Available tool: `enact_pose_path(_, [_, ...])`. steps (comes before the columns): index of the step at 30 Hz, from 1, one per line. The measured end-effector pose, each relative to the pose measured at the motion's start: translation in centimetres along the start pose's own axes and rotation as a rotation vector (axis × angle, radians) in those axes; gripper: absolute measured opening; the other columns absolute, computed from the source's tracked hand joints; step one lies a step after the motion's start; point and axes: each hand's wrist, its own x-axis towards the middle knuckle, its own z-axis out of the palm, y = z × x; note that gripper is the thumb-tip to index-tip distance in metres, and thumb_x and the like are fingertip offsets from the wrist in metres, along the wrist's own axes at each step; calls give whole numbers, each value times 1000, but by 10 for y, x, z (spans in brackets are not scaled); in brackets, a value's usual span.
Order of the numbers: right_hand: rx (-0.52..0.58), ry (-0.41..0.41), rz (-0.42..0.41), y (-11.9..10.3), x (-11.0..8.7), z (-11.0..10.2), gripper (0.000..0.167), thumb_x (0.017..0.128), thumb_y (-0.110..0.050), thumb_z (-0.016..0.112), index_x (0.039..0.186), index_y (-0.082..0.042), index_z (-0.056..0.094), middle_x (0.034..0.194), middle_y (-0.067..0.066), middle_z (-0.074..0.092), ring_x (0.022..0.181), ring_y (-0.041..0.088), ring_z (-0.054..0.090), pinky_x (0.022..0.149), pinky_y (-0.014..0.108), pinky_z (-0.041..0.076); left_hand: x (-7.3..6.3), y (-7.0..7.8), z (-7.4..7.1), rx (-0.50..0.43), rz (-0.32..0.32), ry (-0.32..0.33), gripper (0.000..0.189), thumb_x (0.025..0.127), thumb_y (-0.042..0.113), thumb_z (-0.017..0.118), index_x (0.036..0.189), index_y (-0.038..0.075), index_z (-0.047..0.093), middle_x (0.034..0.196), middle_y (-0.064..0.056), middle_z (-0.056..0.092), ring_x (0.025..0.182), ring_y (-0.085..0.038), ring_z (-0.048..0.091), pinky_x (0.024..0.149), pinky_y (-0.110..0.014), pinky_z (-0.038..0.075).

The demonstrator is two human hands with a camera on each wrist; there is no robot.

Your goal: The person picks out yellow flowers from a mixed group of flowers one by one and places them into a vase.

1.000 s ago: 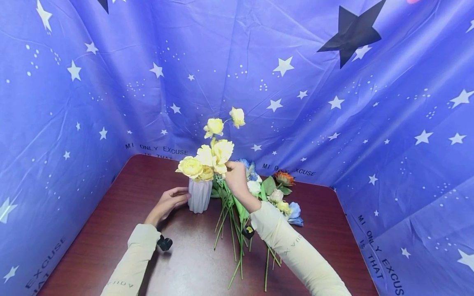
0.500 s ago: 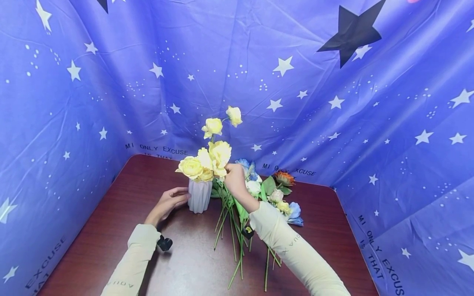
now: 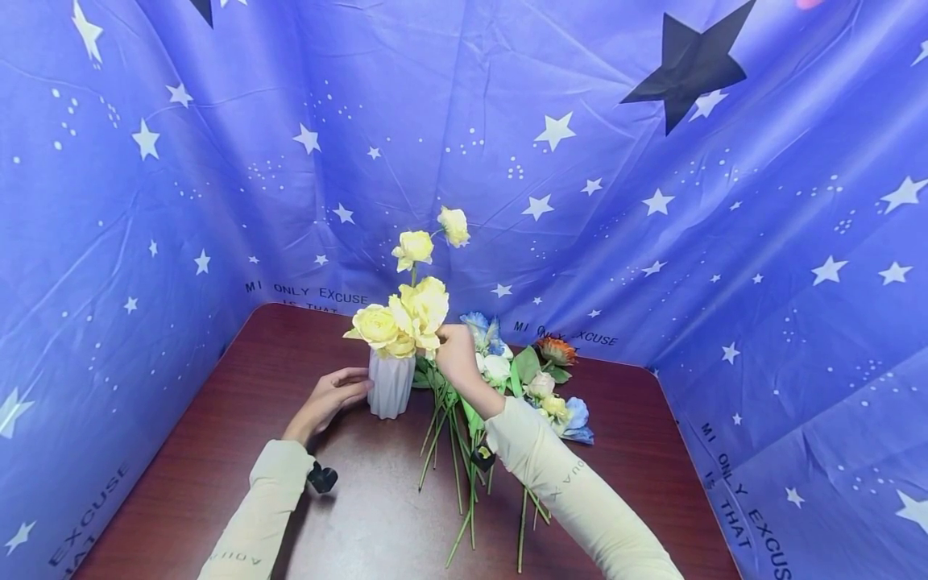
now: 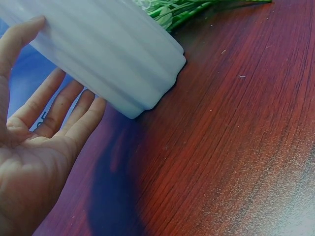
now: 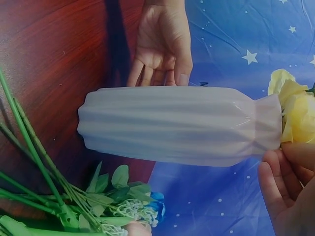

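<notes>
A white fluted vase point(image 3: 392, 388) stands upright on the table, with several yellow flowers point(image 3: 379, 325) at its mouth. My left hand point(image 3: 332, 400) is at the vase's left side; in the left wrist view its thumb and fingertips touch the wall, fingers loosely extended. At the rim, my right hand point(image 3: 461, 360) pinches a yellow flower point(image 3: 426, 301) below the bloom, and two more yellow blooms rise above it. From the right wrist view, the right thumb and fingers point(image 5: 281, 169) are beside the vase neck; the pinched stem is mostly hidden there.
Right of the vase lies a pile of flowers with long green stems point(image 3: 457, 459), including blue point(image 3: 577, 412), white point(image 3: 496, 368) and orange point(image 3: 557, 350) blooms. A blue star-printed cloth point(image 3: 435, 121) surrounds the brown table point(image 3: 377, 499) at the back and sides.
My right hand and the yellow flower it pinches have shifted slightly left, closer over the vase mouth. The upper blooms moved left with it. My left hand and the vase stay put.
</notes>
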Motion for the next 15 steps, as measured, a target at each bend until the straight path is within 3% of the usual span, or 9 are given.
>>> enact_pose_path(5, [15, -10, 46, 1, 1, 1, 46, 67, 24, 38, 57, -18, 20, 58, -4, 13, 55, 12, 16, 51, 22, 15, 0, -1, 0, -9, 8, -1, 55, 98, 5, 64, 143, -17, 42, 118, -9, 66, 103, -3, 67, 97, -23, 56])
enact_pose_path(8, [59, -18, 110, 0, 2, 1, 39, 79, 18, 57, 48, -2, 44, 49, 2, 35, 51, 10, 26, 48, 20, 25, 0, -2, 0, -10, 8, 1, 55, 98, 5, 63, 143, -17, 42, 116, -7, 67, 102, -3, 67, 95, -21, 56])
enact_pose_path(10, [99, -29, 146, -1, 2, 0, 21, 80, 14, 66, 60, 10, 64, 54, 12, 55, 52, 9, 35, 48, 18, 32, 1, -2, 1, -13, 7, 3, 55, 97, 4, 63, 143, -17, 42, 115, -6, 67, 102, -3, 67, 94, -20, 56])
enact_pose_path(12, [144, -32, 170, -1, 2, 0, 2, 79, 11, 74, 79, 12, 75, 68, 20, 70, 53, 7, 43, 51, 16, 40, 1, -2, 1, -15, 4, 6, 55, 97, 4, 63, 143, -16, 42, 115, -6, 67, 102, -2, 67, 93, -19, 56])
enact_pose_path(13, [158, -34, 177, 0, 2, 0, 4, 79, 11, 74, 82, 13, 76, 73, 22, 72, 55, 6, 45, 52, 15, 42, 1, -2, 1, -13, 2, 6, 55, 97, 4, 63, 144, -16, 42, 116, -6, 67, 102, -2, 67, 94, -20, 56])
enact_pose_path(15, [140, -43, 169, 0, 2, -1, 8, 80, 15, 66, 73, 14, 71, 64, 22, 65, 54, 6, 41, 51, 14, 38, 1, -2, 1, -5, 0, 9, 55, 97, 5, 63, 144, -16, 42, 117, -8, 67, 102, -2, 67, 95, -20, 56])
